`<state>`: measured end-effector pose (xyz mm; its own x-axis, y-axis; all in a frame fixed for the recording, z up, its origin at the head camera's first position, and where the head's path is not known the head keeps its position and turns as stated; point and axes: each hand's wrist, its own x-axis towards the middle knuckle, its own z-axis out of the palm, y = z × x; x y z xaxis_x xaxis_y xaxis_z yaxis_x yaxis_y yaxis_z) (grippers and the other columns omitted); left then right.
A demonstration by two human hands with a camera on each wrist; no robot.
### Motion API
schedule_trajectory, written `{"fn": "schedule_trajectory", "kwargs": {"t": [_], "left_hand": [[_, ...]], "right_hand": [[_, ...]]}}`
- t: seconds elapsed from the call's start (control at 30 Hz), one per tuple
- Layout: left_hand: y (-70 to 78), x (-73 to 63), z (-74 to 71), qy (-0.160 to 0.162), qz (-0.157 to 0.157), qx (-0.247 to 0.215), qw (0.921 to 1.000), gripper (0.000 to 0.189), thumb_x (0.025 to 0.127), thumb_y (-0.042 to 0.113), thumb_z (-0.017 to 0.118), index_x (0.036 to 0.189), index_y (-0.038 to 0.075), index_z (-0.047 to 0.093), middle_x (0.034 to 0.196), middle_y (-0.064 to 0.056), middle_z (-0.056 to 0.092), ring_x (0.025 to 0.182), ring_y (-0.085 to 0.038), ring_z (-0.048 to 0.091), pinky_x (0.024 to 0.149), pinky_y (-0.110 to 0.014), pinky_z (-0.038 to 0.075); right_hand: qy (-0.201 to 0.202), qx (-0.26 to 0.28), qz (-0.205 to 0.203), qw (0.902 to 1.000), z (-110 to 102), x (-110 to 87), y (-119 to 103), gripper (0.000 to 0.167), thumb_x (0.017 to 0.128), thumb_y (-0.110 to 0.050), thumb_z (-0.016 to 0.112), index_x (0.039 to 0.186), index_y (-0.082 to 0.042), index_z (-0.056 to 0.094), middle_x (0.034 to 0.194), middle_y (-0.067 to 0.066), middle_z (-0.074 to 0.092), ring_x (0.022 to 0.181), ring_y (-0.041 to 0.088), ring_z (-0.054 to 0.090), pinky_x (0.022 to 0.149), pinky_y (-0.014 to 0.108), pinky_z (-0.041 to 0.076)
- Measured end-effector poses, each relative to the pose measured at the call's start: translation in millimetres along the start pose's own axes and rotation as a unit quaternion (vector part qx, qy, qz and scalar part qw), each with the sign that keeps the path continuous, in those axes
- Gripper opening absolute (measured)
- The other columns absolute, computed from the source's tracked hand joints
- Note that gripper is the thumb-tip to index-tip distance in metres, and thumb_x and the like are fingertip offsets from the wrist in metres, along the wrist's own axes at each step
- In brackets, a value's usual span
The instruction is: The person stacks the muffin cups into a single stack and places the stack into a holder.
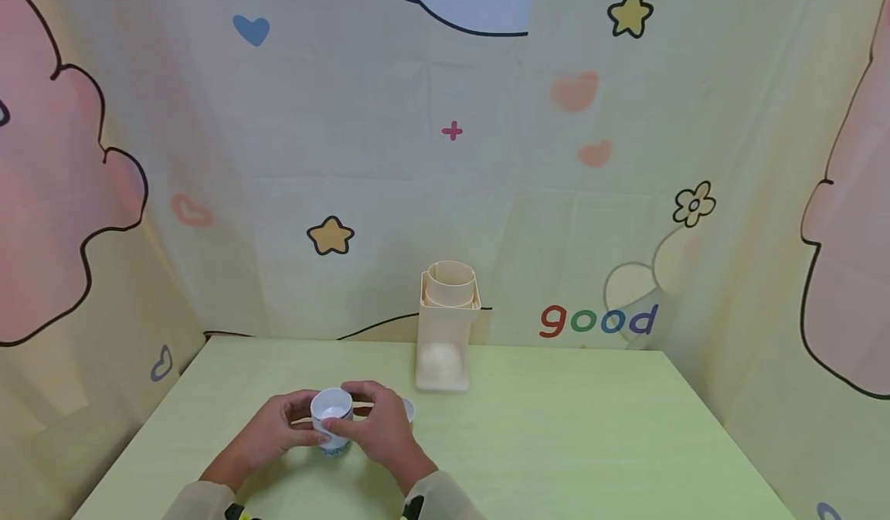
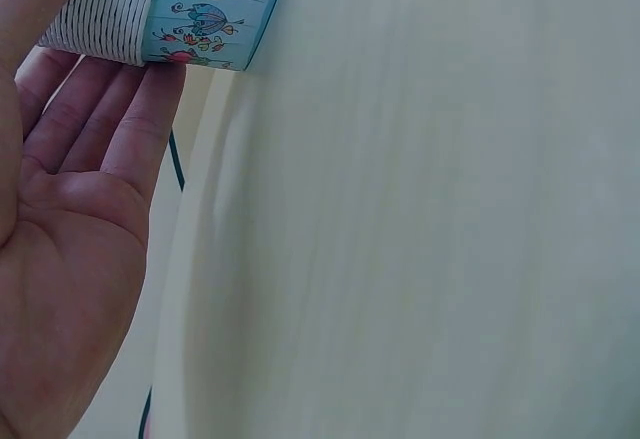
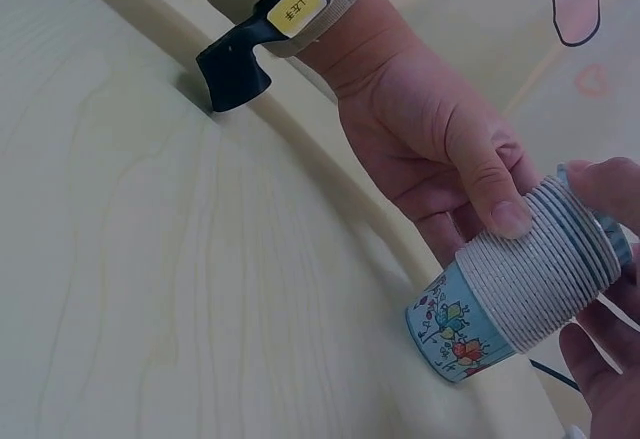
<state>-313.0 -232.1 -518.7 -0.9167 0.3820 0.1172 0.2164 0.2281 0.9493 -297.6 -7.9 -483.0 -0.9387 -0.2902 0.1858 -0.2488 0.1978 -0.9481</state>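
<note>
A stack of paper cups [image 1: 332, 421], white-rimmed with blue printed bases, stands between the two hands above the table. My left hand [image 1: 274, 431] holds it from the left, thumb on the near side and fingers behind. From the right, my right hand [image 1: 385, 431] grips the upper cups near the rim. In the right wrist view many rims of the stack [image 3: 540, 264] lie close together, with the left hand's thumb [image 3: 510, 217] across them. Floral drawings cover the blue base in the left wrist view. Another white cup [image 1: 409, 409] shows partly behind the right hand.
A cream cup dispenser [image 1: 445, 334] with a round tube in its top stands at the table's back edge. The pale wood-grain table [image 1: 591, 427] stretches to the right. A printed curtain [image 1: 389, 157] hangs behind and at both sides.
</note>
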Motion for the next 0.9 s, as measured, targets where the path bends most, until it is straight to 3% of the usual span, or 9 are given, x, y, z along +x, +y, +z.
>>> {"fn": "schedule_trajectory", "kwargs": {"t": [0.3, 0.63, 0.9], "left_hand": [[2.0, -0.6, 0.4, 0.002, -0.002, 0.001, 1.0000, 0.070, 0.081, 0.023, 0.088, 0.138, -0.003, 0.057, 0.137, -0.025, 0.061, 0.125, -0.036, 0.063, 0.098, -0.029, 0.058], [2.9, 0.3, 0.7, 0.002, -0.014, -0.002, 0.9999, 0.072, 0.081, 0.023, 0.088, 0.139, -0.003, 0.056, 0.139, -0.025, 0.060, 0.124, -0.033, 0.064, 0.097, -0.028, 0.058], [4.0, 0.0, 1.2, 0.003, -0.015, 0.000, 0.9999, 0.072, 0.081, 0.024, 0.088, 0.139, -0.003, 0.056, 0.138, -0.025, 0.061, 0.124, -0.034, 0.063, 0.096, -0.029, 0.058]], "right_hand": [[-0.006, 0.013, -0.005, 0.9999, 0.7, 0.6, 4.6, 0.053, 0.081, -0.019, 0.089, 0.128, -0.008, 0.069, 0.121, 0.003, 0.072, 0.107, 0.017, 0.069, 0.097, 0.043, 0.059], [0.005, 0.014, -0.009, 0.9998, 3.3, 0.9, 7.7, 0.049, 0.083, -0.025, 0.087, 0.125, -0.008, 0.071, 0.117, 0.003, 0.074, 0.103, 0.016, 0.071, 0.090, 0.030, 0.061], [0.006, -0.009, -0.020, 0.9997, 3.9, 0.8, 7.6, 0.049, 0.084, -0.026, 0.087, 0.125, -0.006, 0.070, 0.116, 0.003, 0.073, 0.102, 0.015, 0.072, 0.092, 0.037, 0.061]]}}
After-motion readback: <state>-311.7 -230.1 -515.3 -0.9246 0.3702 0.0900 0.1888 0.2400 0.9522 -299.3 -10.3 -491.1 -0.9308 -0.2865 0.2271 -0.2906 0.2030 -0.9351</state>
